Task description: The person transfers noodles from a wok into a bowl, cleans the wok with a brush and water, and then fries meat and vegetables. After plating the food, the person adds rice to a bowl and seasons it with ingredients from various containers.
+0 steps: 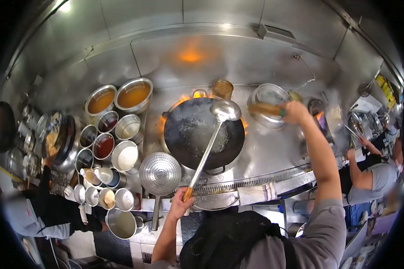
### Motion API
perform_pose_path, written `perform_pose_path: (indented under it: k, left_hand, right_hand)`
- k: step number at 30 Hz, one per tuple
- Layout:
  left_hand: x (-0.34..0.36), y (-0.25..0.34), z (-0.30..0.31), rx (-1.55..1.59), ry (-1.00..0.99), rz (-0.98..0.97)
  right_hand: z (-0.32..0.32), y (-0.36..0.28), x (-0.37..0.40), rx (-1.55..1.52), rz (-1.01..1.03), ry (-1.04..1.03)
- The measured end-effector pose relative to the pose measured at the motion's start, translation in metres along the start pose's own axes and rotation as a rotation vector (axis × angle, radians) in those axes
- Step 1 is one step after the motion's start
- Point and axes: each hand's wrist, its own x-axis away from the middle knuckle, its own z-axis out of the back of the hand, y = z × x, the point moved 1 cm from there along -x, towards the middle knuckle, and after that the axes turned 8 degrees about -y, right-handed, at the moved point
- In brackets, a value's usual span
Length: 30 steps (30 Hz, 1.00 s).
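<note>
My left hand [179, 204] is closed round the wooden end of a long-handled ladle [225, 110], whose bowl hangs over the far right rim of a black wok [184, 143]. Steam or bubbling liquid shows in the wok, and flames lick round its rim. At the right, my right hand [295, 112] grips a brown wok brush [262, 109] with a green band near the fingers. The brush reaches across a round metal basin of water [274, 92]. Beside my left hand lies a perforated strainer [160, 174], its handle pointing toward me.
Two bowls of amber liquid [133, 94] stand back left, above several seasoning pots [125, 155]. Behind the wok sits a brown pot [222, 89]. A folded cloth [257, 193] lies on the front edge. Other people work at far left [40, 210] and far right [368, 175].
</note>
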Motion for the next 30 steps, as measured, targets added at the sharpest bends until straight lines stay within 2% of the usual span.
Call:
perform_pose_path:
  k: [1,2,3,4,5,7,8,9,10,11,12,13,14,15,17,19,20,21,22,24,27,28,29,30]
  left_hand:
    - [-0.001,0.001,-0.002,0.017,0.003,-0.02]
    - [0.002,0.017,-0.008,0.141,-0.036,0.03]
    - [0.004,0.024,-0.01,0.124,-0.05,0.031]
    - [0.005,0.027,-0.015,0.313,-0.122,0.08]
    - [0.007,0.036,-0.024,0.506,-0.192,0.129]
    - [0.006,0.052,-0.037,0.537,-0.24,0.146]
    - [0.004,0.057,-0.041,0.598,-0.324,0.147]
    - [0.005,0.06,-0.046,0.659,-0.406,0.153]
    - [0.009,0.061,-0.048,0.649,-0.408,0.16]
    - [0.013,0.062,-0.049,0.494,-0.383,0.18]
    - [0.015,0.062,-0.052,0.341,-0.359,0.199]
    - [0.02,0.058,-0.059,0.332,-0.359,0.211]
    - [0.025,0.051,-0.068,0.179,-0.286,0.165]
    - [0.029,0.042,-0.078,0.031,-0.211,0.119]
    - [0.03,0.022,-0.093,-0.027,-0.214,0.12]
    - [0.032,0.008,-0.117,-0.124,-0.205,0.111]
    - [0.03,0.006,-0.132,-0.155,-0.213,0.125]
    - [0.028,0.002,-0.15,-0.139,-0.189,0.137]
    - [0.029,-0.005,-0.164,-0.146,-0.203,0.153]
    - [0.03,-0.025,-0.184,-0.115,-0.233,0.153]
    - [0.019,-0.067,-0.224,-0.049,-0.215,0.123]
    - [0.011,-0.08,-0.235,0.015,-0.247,0.264]
    - [0.003,-0.086,-0.246,0.083,-0.282,0.403]
    - [-0.005,-0.09,-0.257,0.079,-0.255,0.41]
  right_hand:
    - [0.018,0.014,0.015,-0.135,0.018,0.149]
    - [0.021,0.034,0.025,-0.288,0.123,0.428]
    - [0.052,0.023,0.055,-0.538,0.032,0.444]
    - [0.049,0.04,0.054,-0.554,0.101,0.636]
    - [0.051,0.037,0.063,-0.558,0.089,0.644]
    - [0.052,0.026,0.078,-1.145,0.007,0.737]
    - [0.032,0.024,0.072,-0.886,0.234,0.988]
    - [0.018,0.039,0.078,-0.532,0.309,0.787]
    - [0.025,0.04,0.095,-0.282,0.207,0.468]
    - [0.033,0.042,0.113,-0.039,0.107,0.149]
    - [0.035,0.065,0.115,0.047,0.073,0.082]
    - [0.033,0.091,0.115,0.133,0.043,0.007]
    - [0.034,0.11,0.128,0.031,-0.061,0.06]
    - [0.02,0.144,0.129,-0.074,0.02,0.242]
    - [0.002,0.176,0.144,-0.512,-0.008,0.58]
    - [-0.053,0.155,0.132,-0.572,-0.103,0.885]
    - [-0.087,0.15,0.13,-0.607,-0.083,0.492]
    - [-0.106,0.135,0.131,-0.333,-0.063,0.152]
    - [-0.125,0.119,0.134,-0.057,0.046,-0.149]
    - [-0.181,0.148,0.134,-0.029,0.189,-0.267]
    - [-0.207,0.151,0.161,-0.366,-0.06,0.109]
    - [-0.212,0.147,0.161,-0.457,-0.153,0.219]
    - [-0.213,0.139,0.158,-0.443,-0.124,0.211]
    - [-0.212,0.13,0.152,-0.589,-0.16,0.189]
